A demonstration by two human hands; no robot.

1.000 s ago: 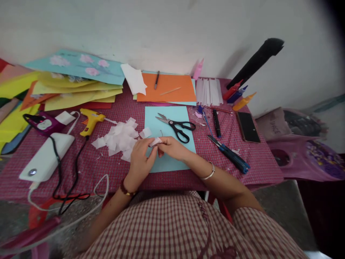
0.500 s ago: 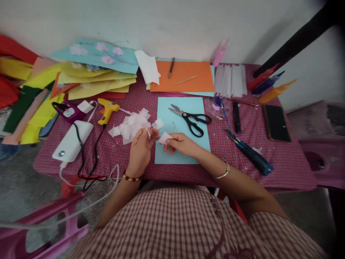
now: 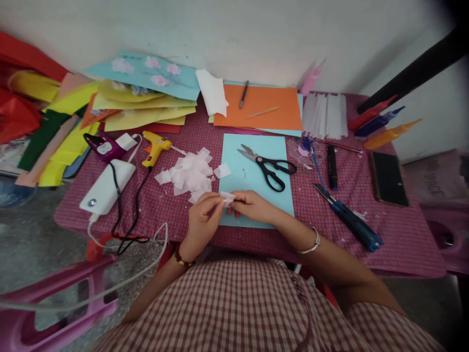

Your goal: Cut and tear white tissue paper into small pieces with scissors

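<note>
A small pale pink paper square [image 3: 227,198] is pinched between the fingertips of both hands, over the left edge of a light blue sheet [image 3: 234,146]. My left hand [image 3: 205,215] grips its left side, and my right hand [image 3: 254,206] holds the right side above the sheet. Just beyond my left hand lies a loose pile of pale pink paper squares [image 3: 192,171]; one square [image 3: 222,170] rests partly on the sheet. Black-handled scissors [image 3: 269,166] lie on the sheet, blades partly apart. Whether the held paper is one layer or more, I cannot tell.
Left are a yellow glue gun [image 3: 157,146] and a white power bank [image 3: 108,188] with cables. A blue box cutter [image 3: 348,217], black marker [image 3: 331,166] and phone [image 3: 389,178] lie right. Orange paper [image 3: 278,100], white strips [image 3: 325,115] and a blue flower card [image 3: 186,83] are behind.
My left hand has moved right and toward me, its fingers now meeting the paper in my right hand. The view has shifted slightly, so the table's contents appear farther right.
</note>
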